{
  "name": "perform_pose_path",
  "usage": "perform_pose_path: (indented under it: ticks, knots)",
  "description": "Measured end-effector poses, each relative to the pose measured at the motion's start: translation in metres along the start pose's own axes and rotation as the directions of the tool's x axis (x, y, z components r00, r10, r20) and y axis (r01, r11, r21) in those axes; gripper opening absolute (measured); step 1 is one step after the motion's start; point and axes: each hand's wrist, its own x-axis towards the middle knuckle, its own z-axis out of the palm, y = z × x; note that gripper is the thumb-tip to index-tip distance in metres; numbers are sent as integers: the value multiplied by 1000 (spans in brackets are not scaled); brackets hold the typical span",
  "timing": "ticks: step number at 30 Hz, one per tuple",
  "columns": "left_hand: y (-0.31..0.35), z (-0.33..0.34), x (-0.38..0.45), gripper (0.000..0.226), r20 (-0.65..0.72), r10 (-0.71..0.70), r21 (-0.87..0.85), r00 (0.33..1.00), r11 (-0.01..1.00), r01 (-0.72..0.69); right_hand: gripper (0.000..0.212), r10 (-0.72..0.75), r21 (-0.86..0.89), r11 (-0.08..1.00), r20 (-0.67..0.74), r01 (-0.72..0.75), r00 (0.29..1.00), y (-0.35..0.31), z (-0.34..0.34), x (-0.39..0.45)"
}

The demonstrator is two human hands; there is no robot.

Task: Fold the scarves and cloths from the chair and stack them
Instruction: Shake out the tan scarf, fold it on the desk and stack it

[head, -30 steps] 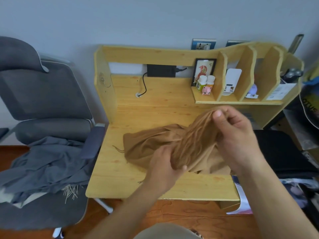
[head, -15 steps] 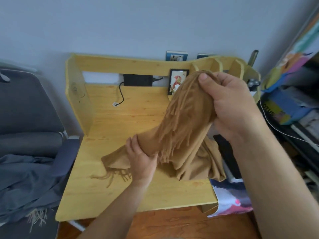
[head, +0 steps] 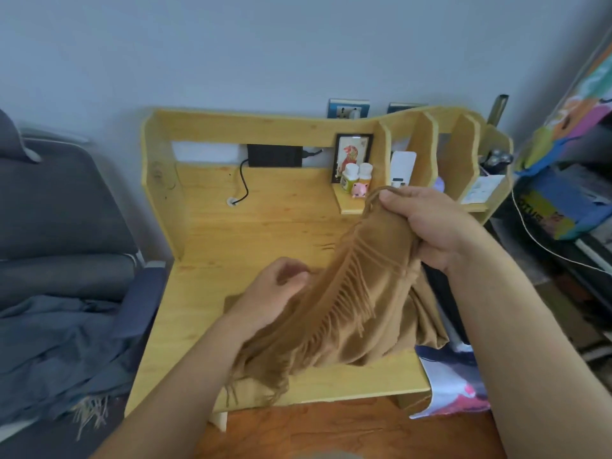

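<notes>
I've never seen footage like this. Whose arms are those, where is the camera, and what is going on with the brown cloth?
There is no machine here: these are a person's two bare arms, filmed by one wide-angle camera worn on the head, looking forward and down. The right hand grips one bunched end of a tan fringed scarf and lifts it above a small wooden desk. The left hand holds the scarf lower down; its fingers are partly hidden by the cloth. The rest of the scarf hangs down to the desk. On the left, a grey scarf lies crumpled on a grey chair, not yet folded.
</notes>
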Motion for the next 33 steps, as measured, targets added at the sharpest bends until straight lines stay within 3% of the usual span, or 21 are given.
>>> perform_pose_path:
  ticks: [3, 5, 7, 9, 11, 13, 15, 18, 20, 23, 24, 26, 28, 30, 32, 33]
  knots:
    - [9, 26, -22, 34, 72, 127, -184, 989, 977, -112, 23, 5, -51, 999, 78, -1, 997, 1, 3, 0]
    - [16, 43, -33, 54, 110, 194, -131, 975, 975, -179, 24, 0, -83, 996, 124, 10, 992, 2, 4, -1]
    - [23, 61, -38, 70, 4, 258, 12, 966, 966, -258, 26, -20, -105, 994, 124, 33, 992, 2, 4, -3]
    - [33, 76, -44, 62, -171, 335, 71, 927, 942, -327, 25, -51, -124, 990, 118, 66, 992, 3, 5, -5]
    - [41, 81, -45, 33, -336, 370, 8, 866, 921, -390, 23, -90, -122, 986, 154, 110, 984, 4, 3, -10]
    - [46, 72, -49, 19, -391, 362, -52, 846, 909, -413, 21, -136, -100, 982, 230, 163, 964, 6, -4, -15]
    - [46, 48, -57, 27, -254, 355, -124, 900, 910, -395, 16, -173, -97, 971, 353, 220, 920, 7, -16, -19]
    - [40, 11, -62, 24, 170, 249, -40, 953, 968, -246, 22, -195, -127, 945, 523, 302, 830, 8, -33, -21]
    - [43, 8, -56, 25, 227, 217, -100, 949, 975, -199, 36, -192, -169, 920, 591, 353, 784, 8, -37, -19]
    - [65, 26, -40, 63, 278, 278, -307, 920, 933, -189, 44, -207, -201, 893, 611, 403, 764, 1, -31, -17]
    - [72, 31, -38, 64, 300, 306, -273, 903, 935, -226, 43, -224, -210, 886, 586, 413, 779, -3, -29, -16]
    - [76, 38, -34, 44, 307, 358, -184, 882, 931, -314, 40, -267, -206, 888, 496, 411, 826, -11, -25, -17]
    - [71, 42, -36, 23, 186, 406, -138, 895, 912, -386, 22, -283, -190, 909, 370, 370, 885, -19, -25, -19]
    - [65, 44, -40, 24, -49, 441, -53, 896, 895, -444, 11, -281, -184, 922, 286, 340, 916, -23, -28, -21]
    - [64, 40, -44, 39, -248, 551, 74, 796, 831, -552, 10, -273, -159, 933, 269, 322, 924, -26, -29, -25]
    - [64, 36, -44, 40, -281, 663, 181, 694, 746, -641, 11, -274, -147, 936, 268, 320, 924, -28, -28, -27]
